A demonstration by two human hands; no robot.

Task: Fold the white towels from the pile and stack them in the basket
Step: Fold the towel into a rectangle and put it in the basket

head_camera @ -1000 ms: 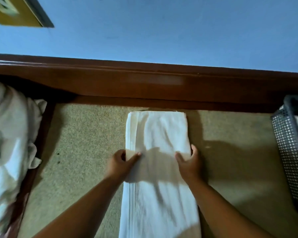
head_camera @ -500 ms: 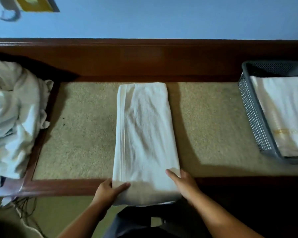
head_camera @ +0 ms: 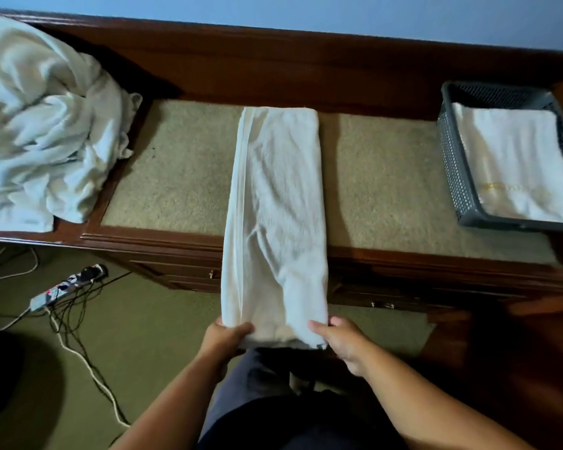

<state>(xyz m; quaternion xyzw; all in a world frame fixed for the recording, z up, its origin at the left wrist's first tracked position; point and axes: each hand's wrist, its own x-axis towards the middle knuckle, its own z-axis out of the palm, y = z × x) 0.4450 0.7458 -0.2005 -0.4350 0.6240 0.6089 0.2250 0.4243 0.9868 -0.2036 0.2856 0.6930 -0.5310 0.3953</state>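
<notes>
Centre frame: a long, narrow-folded white towel (head_camera: pixel 273 206) lies on the desk (head_camera: pixel 387 177), its near end overhanging the edge. The left hand (head_camera: pixel 225 336) and right hand (head_camera: pixel 342 339) each pinch a near corner, likely to fold it away. The rumpled pile (head_camera: pixel 43 125) is upper left. The grey mesh basket (head_camera: pixel 452 177), one folded towel (head_camera: pixel 514 157) inside, is upper right.
</notes>
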